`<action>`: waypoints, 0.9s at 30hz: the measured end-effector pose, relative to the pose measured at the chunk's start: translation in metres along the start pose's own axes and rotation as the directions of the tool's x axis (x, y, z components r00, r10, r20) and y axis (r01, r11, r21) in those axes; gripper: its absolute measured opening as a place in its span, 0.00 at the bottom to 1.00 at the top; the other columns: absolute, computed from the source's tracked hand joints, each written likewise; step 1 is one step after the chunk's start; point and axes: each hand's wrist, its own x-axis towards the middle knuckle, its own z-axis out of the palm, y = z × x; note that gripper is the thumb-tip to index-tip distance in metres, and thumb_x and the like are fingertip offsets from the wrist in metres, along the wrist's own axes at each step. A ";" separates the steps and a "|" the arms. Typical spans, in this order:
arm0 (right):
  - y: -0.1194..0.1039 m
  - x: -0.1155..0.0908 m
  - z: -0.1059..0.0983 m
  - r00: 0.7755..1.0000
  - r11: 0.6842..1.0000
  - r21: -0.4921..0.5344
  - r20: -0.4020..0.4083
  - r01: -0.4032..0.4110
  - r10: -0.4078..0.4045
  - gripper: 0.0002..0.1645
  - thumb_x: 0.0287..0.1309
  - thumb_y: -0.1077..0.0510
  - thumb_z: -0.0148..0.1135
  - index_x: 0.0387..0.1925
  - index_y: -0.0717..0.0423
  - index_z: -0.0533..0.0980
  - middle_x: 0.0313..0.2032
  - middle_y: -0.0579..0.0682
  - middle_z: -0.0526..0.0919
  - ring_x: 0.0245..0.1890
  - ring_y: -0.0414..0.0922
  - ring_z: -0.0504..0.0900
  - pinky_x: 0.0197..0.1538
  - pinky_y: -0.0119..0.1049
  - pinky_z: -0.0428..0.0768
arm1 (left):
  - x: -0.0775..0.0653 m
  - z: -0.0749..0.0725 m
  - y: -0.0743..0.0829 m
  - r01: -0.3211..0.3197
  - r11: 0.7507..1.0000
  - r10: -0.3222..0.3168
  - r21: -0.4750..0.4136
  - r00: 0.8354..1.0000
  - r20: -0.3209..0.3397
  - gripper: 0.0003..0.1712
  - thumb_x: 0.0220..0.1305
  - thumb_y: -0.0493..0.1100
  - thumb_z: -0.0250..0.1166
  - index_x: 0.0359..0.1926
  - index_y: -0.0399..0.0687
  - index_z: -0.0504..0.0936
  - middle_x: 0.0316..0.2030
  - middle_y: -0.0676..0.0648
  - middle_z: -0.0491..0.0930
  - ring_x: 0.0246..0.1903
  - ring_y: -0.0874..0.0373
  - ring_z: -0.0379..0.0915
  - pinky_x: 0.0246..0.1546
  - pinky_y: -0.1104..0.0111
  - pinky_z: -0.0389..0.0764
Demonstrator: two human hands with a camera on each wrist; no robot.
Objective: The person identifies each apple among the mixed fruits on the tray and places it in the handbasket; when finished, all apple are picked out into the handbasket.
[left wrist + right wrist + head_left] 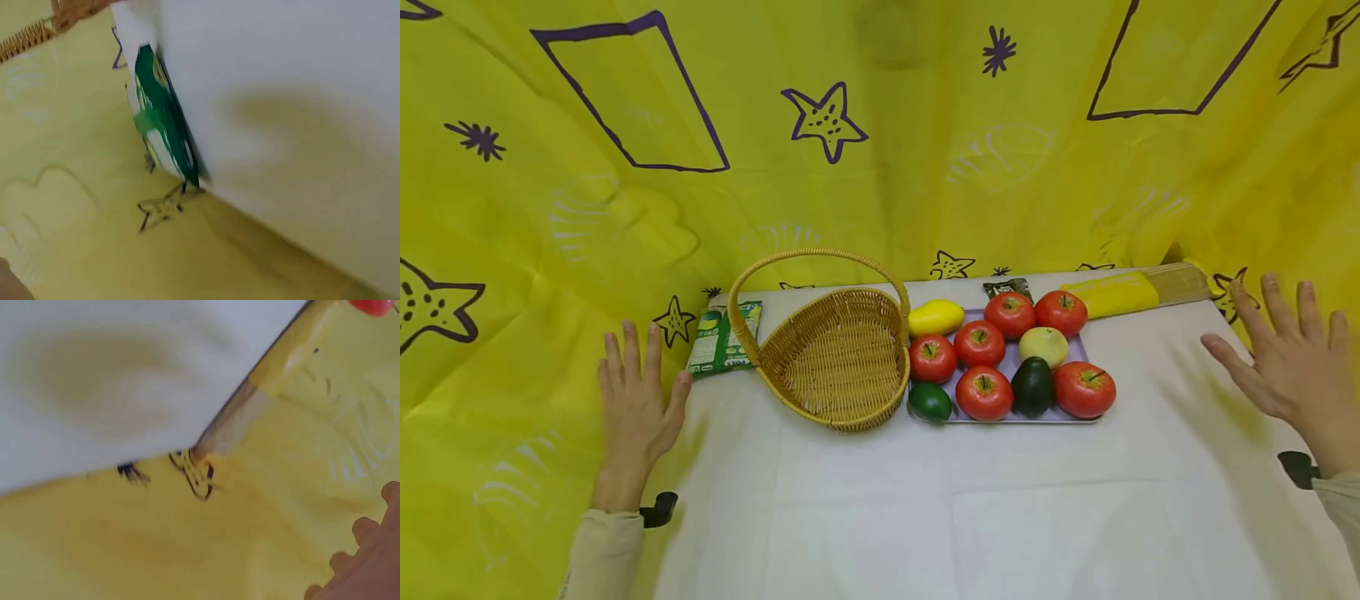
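My left hand [634, 408] is held up at the table's left side with fingers spread, holding nothing. Nearest to it lies a green and white packet [725, 340], which the left wrist view shows at the cloth's edge. Over on the right side, my right hand [1292, 367] is also spread and holds nothing. Closest to that hand is a bundle of thin sticks in a yellow wrapper [1112, 293]. Between the hands stand a wicker basket [842, 367] with a tall handle and a pale tray [1078, 348] of red apples [985, 393] and other produce.
On or beside the tray are a yellow mango-shaped fruit [936, 318], a small green fruit [930, 402], a dark avocado [1033, 387] and a pale round fruit [1043, 346]. A dark small packet [1007, 288] lies behind. Yellow patterned cloth [895, 167] hangs around the white tabletop [880, 517].
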 end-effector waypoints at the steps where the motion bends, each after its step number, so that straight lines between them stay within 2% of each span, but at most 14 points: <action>1: -0.003 -0.001 0.004 0.999 0.999 0.031 -0.010 0.032 -0.032 0.53 0.79 0.29 0.39 0.86 0.47 0.31 0.83 0.62 0.24 0.81 0.67 0.19 0.78 0.75 0.24 | 0.000 0.003 0.002 0.001 0.999 -0.001 -0.033 1.000 0.001 0.44 0.83 0.66 0.42 0.87 0.51 0.43 0.86 0.38 0.36 0.83 0.30 0.30 0.82 0.34 0.35; 3: -0.009 -0.002 0.014 0.994 0.983 0.153 -0.032 0.104 -0.101 0.50 0.81 0.37 0.47 0.87 0.52 0.37 0.84 0.67 0.31 0.82 0.70 0.26 0.79 0.74 0.28 | 0.000 0.011 0.008 0.007 0.991 -0.006 -0.136 1.000 0.007 0.43 0.84 0.59 0.48 0.87 0.47 0.43 0.86 0.38 0.38 0.83 0.31 0.34 0.83 0.36 0.38; 6: -0.025 -0.008 0.027 0.987 0.922 0.356 -0.002 0.149 -0.158 0.50 0.79 0.48 0.55 0.87 0.55 0.40 0.83 0.73 0.40 0.81 0.76 0.37 0.79 0.75 0.34 | 0.003 0.025 0.024 0.031 0.946 -0.025 -0.324 0.999 0.023 0.43 0.83 0.47 0.54 0.87 0.46 0.44 0.86 0.38 0.43 0.83 0.33 0.41 0.84 0.41 0.45; 7: -0.031 -0.010 0.032 0.986 0.894 0.425 0.018 0.144 -0.167 0.50 0.79 0.50 0.56 0.87 0.54 0.41 0.82 0.73 0.42 0.81 0.75 0.41 0.84 0.67 0.37 | 0.004 0.030 0.029 0.043 0.924 -0.034 -0.381 0.999 0.030 0.43 0.83 0.45 0.55 0.87 0.46 0.44 0.85 0.38 0.44 0.83 0.34 0.43 0.84 0.42 0.47; 9: -0.042 -0.015 0.041 0.983 0.838 0.531 0.049 0.124 -0.176 0.50 0.78 0.54 0.59 0.87 0.51 0.42 0.82 0.71 0.47 0.85 0.56 0.49 0.87 0.45 0.46 | 0.008 0.040 0.041 0.067 0.875 -0.052 -0.480 0.998 0.045 0.42 0.83 0.41 0.55 0.87 0.46 0.45 0.85 0.38 0.47 0.82 0.35 0.45 0.83 0.44 0.50; 11: -0.055 -0.020 0.049 0.980 0.782 0.610 0.045 0.126 -0.192 0.51 0.75 0.58 0.63 0.87 0.49 0.45 0.83 0.62 0.55 0.82 0.35 0.57 0.80 0.22 0.55 | 0.012 0.048 0.051 0.088 0.824 -0.074 -0.560 0.996 0.048 0.39 0.83 0.39 0.53 0.86 0.46 0.47 0.84 0.38 0.50 0.82 0.37 0.49 0.82 0.43 0.54; 13: -0.066 -0.023 0.057 0.974 0.715 0.681 0.010 0.159 -0.227 0.53 0.70 0.65 0.68 0.86 0.50 0.50 0.81 0.47 0.63 0.72 0.17 0.62 0.65 0.06 0.57 | 0.017 0.054 0.060 0.114 0.769 -0.105 -0.629 0.993 0.052 0.37 0.84 0.38 0.51 0.86 0.47 0.48 0.83 0.38 0.53 0.81 0.39 0.52 0.81 0.48 0.60; 14: -0.072 -0.025 0.061 0.972 0.683 0.709 -0.009 0.173 -0.236 0.55 0.66 0.67 0.70 0.85 0.50 0.53 0.78 0.40 0.67 0.66 0.13 0.63 0.63 0.06 0.61 | 0.020 0.057 0.063 0.122 0.739 -0.120 -0.662 0.992 0.049 0.36 0.85 0.39 0.50 0.86 0.47 0.49 0.83 0.38 0.56 0.81 0.41 0.54 0.80 0.52 0.63; 16: -0.081 -0.028 0.066 0.968 0.633 0.751 -0.033 0.188 -0.249 0.56 0.60 0.71 0.74 0.84 0.53 0.57 0.71 0.28 0.71 0.65 0.15 0.67 0.61 0.07 0.66 | 0.025 0.060 0.070 0.134 0.678 -0.154 -0.723 0.987 0.039 0.34 0.86 0.39 0.48 0.86 0.48 0.52 0.80 0.37 0.61 0.79 0.44 0.59 0.77 0.63 0.67; 17: -0.085 -0.029 0.068 0.967 0.620 0.762 -0.034 0.187 -0.251 0.57 0.57 0.72 0.75 0.83 0.54 0.58 0.69 0.25 0.72 0.65 0.15 0.69 0.61 0.08 0.67 | 0.027 0.062 0.072 0.130 0.649 -0.166 -0.750 0.986 0.027 0.32 0.86 0.40 0.48 0.85 0.47 0.55 0.78 0.36 0.64 0.77 0.45 0.62 0.75 0.68 0.69; 19: -0.092 -0.031 0.071 0.970 0.616 0.769 -0.022 0.172 -0.243 0.55 0.55 0.71 0.77 0.81 0.56 0.62 0.66 0.23 0.73 0.64 0.16 0.69 0.60 0.08 0.69 | 0.031 0.064 0.075 0.108 0.608 -0.186 -0.787 0.983 -0.008 0.29 0.86 0.39 0.49 0.82 0.45 0.61 0.72 0.36 0.72 0.72 0.48 0.69 0.68 0.76 0.73; 21: -0.097 -0.032 0.074 0.974 0.633 0.759 -0.005 0.151 -0.227 0.53 0.55 0.68 0.79 0.79 0.59 0.64 0.66 0.27 0.75 0.62 0.15 0.68 0.59 0.08 0.69 | 0.034 0.067 0.077 0.074 0.588 -0.195 -0.806 0.979 -0.052 0.27 0.85 0.38 0.50 0.79 0.43 0.67 0.66 0.41 0.80 0.66 0.52 0.76 0.64 0.77 0.76; 23: -0.099 -0.033 0.076 0.977 0.658 0.740 0.007 0.137 -0.211 0.51 0.56 0.65 0.80 0.78 0.60 0.66 0.68 0.36 0.77 0.61 0.13 0.67 0.58 0.07 0.69 | 0.035 0.070 0.078 0.045 0.590 -0.197 -0.806 0.976 -0.090 0.24 0.84 0.37 0.52 0.76 0.42 0.72 0.58 0.50 0.85 0.60 0.57 0.80 0.61 0.77 0.79; 27: -0.099 -0.033 0.081 0.984 0.680 0.723 0.003 0.123 -0.181 0.47 0.55 0.62 0.82 0.74 0.61 0.71 0.65 0.29 0.76 0.60 0.12 0.66 0.57 0.06 0.68 | 0.037 0.074 0.077 0.043 0.600 -0.220 -0.799 0.969 -0.113 0.22 0.83 0.37 0.54 0.71 0.39 0.77 0.53 0.41 0.88 0.54 0.64 0.82 0.56 0.78 0.80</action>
